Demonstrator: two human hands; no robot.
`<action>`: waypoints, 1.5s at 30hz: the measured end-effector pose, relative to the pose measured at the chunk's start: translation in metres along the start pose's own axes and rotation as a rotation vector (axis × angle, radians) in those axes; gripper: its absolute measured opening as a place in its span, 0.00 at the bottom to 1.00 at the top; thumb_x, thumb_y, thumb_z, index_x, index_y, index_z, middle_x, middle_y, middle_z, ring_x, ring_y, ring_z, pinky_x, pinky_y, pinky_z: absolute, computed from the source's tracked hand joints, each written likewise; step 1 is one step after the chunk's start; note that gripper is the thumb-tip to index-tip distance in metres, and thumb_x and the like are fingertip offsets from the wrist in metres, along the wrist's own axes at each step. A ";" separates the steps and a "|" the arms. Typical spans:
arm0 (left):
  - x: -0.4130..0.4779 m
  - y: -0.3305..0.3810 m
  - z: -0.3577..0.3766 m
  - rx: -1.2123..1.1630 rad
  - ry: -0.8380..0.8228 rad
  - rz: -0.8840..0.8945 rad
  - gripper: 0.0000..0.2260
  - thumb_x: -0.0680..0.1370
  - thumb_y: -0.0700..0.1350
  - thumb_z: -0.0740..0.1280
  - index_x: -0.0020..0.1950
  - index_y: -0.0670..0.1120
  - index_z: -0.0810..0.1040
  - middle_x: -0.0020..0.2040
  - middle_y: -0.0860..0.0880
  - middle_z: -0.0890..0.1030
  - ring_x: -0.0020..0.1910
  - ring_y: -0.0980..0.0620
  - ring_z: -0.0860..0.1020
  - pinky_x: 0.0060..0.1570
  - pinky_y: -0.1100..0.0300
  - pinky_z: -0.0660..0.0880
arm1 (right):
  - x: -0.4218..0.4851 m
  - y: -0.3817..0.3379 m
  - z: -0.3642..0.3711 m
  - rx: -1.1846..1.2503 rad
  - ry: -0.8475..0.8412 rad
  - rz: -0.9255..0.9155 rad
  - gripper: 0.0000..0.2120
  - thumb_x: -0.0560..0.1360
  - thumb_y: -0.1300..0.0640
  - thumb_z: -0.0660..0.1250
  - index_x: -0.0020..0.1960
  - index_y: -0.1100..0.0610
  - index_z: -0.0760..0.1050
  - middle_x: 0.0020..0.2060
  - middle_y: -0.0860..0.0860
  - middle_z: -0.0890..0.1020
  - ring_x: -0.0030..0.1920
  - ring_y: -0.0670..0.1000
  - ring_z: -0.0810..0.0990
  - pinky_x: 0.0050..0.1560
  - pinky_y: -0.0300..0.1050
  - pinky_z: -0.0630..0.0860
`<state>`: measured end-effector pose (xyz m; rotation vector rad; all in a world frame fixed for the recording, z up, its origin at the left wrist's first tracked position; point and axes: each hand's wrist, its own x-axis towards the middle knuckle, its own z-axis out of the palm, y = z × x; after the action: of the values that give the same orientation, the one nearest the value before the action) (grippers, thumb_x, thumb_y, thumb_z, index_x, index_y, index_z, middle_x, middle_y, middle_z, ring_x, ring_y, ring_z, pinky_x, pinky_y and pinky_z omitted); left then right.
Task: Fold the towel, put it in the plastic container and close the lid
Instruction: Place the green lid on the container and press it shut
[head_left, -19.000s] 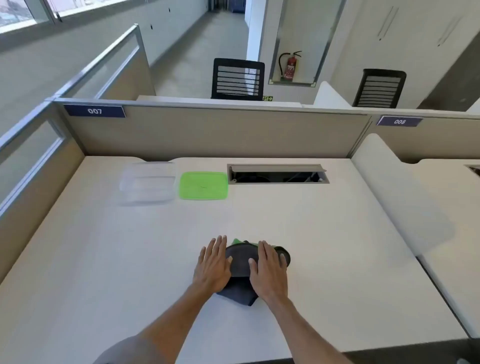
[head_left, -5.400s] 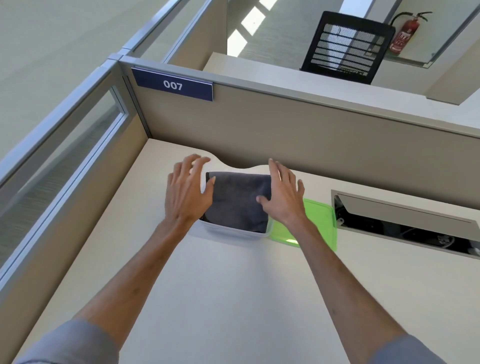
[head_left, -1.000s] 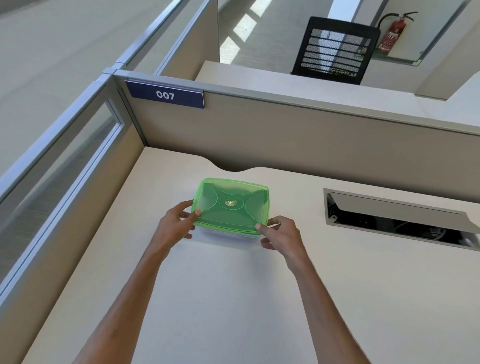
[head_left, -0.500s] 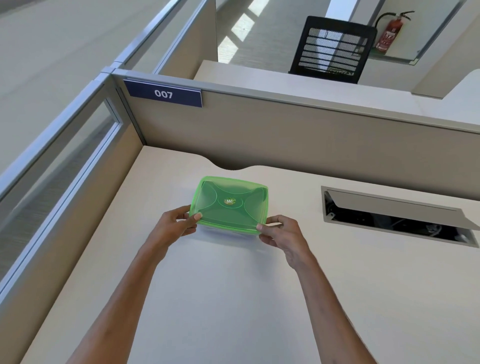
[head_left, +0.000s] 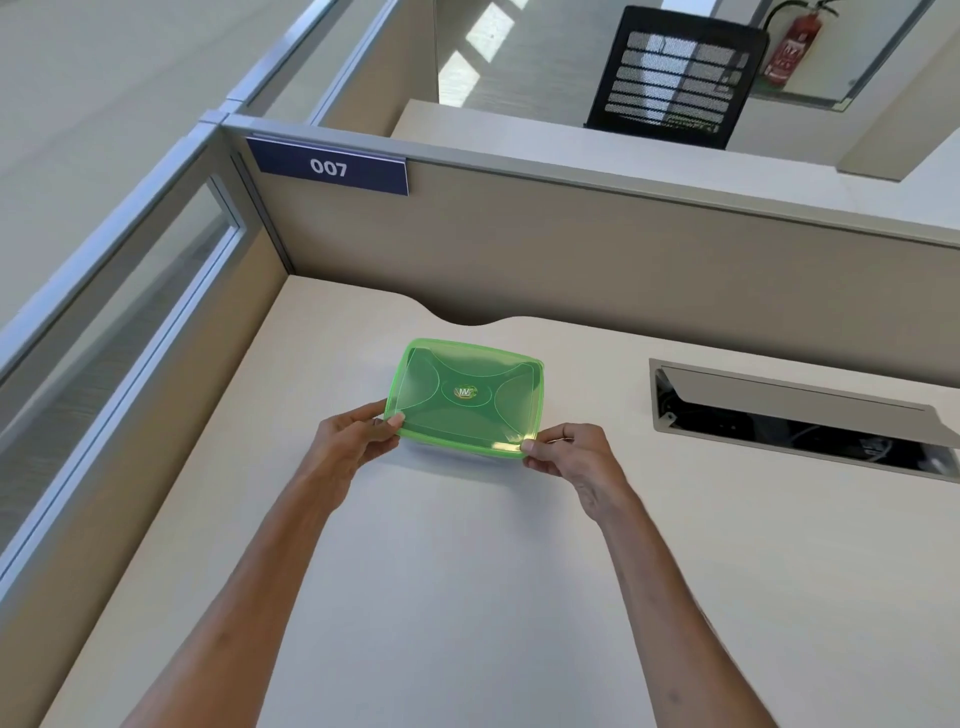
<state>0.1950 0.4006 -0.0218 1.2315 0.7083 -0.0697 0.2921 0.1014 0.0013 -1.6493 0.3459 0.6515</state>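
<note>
A translucent green lid (head_left: 467, 397) covers the clear plastic container, which stands on the white desk (head_left: 467, 597) near the back partition. Through the lid the towel shows only as a dark shade. My left hand (head_left: 350, 441) pinches the lid's near left corner between thumb and fingers. My right hand (head_left: 574, 454) pinches the near right corner the same way. Little of the container's clear wall shows below the lid's front rim.
A beige partition (head_left: 571, 249) with a blue "007" sign (head_left: 328, 167) runs behind the container, and a glass-panelled divider (head_left: 119, 312) closes the left side. An open cable hatch (head_left: 800, 415) is sunk into the desk to the right. A black mesh chair (head_left: 675, 78) stands beyond.
Since 5.4 s ago the green lid went from the desk beside the container to on top of it. In the last second both hands stayed pinched on its near corners.
</note>
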 end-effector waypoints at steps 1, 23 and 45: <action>-0.003 -0.001 0.000 -0.014 -0.001 -0.003 0.19 0.81 0.36 0.77 0.72 0.37 0.84 0.63 0.34 0.87 0.54 0.49 0.85 0.59 0.61 0.86 | -0.001 -0.001 0.001 -0.008 -0.010 0.009 0.17 0.74 0.72 0.79 0.58 0.79 0.79 0.48 0.67 0.84 0.46 0.64 0.85 0.65 0.60 0.84; 0.070 0.058 0.060 0.326 0.269 0.078 0.21 0.83 0.57 0.73 0.66 0.42 0.87 0.63 0.40 0.87 0.64 0.37 0.82 0.64 0.45 0.79 | 0.073 -0.055 0.029 -0.124 0.297 -0.093 0.20 0.81 0.49 0.75 0.34 0.55 0.75 0.35 0.51 0.80 0.40 0.56 0.77 0.58 0.60 0.86; 0.076 0.039 0.069 -0.004 0.365 -0.039 0.14 0.79 0.53 0.77 0.56 0.44 0.87 0.55 0.45 0.86 0.67 0.35 0.82 0.67 0.36 0.81 | 0.086 -0.050 0.021 -0.016 0.167 -0.062 0.14 0.82 0.54 0.75 0.43 0.61 0.78 0.44 0.59 0.81 0.46 0.56 0.78 0.53 0.53 0.78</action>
<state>0.3023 0.3778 -0.0191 1.2397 1.0482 0.1274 0.3847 0.1426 -0.0111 -1.7280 0.4090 0.4721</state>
